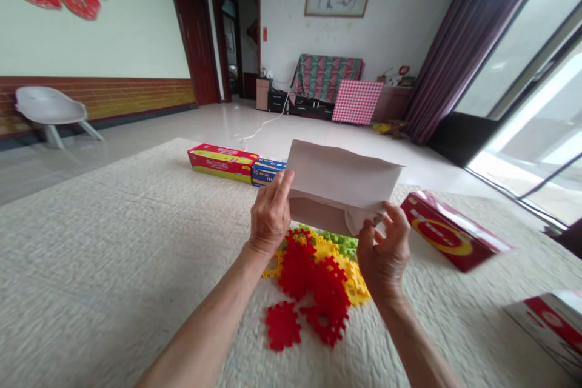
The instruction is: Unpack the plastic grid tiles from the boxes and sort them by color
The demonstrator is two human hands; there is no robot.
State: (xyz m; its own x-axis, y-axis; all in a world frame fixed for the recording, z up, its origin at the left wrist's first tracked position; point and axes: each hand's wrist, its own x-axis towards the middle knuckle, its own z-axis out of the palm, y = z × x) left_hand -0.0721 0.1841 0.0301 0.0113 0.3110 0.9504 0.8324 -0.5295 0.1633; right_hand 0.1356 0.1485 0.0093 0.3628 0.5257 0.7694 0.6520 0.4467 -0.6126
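Observation:
Both my hands hold up a box (341,176) with plain pale sides, seen with its open side or flap toward me. My left hand (271,212) grips its left edge, fingers pressed together. At the lower right, my right hand (386,248) pinches the edge by a white crumpled piece (359,218), perhaps a flap or paper. Below the box lies a loose pile of interlocking plastic tiles: red tiles (313,279), yellow tiles (357,282) and green tiles (343,244). A single red tile (282,325) sits a little apart at the front.
On the quilted cover (136,242) stand a red and green box (222,163) and a blue box (266,171), end to end. To the right lie a dark red box (454,230) and a white and red box (550,327). A white chair (52,106) stands far left.

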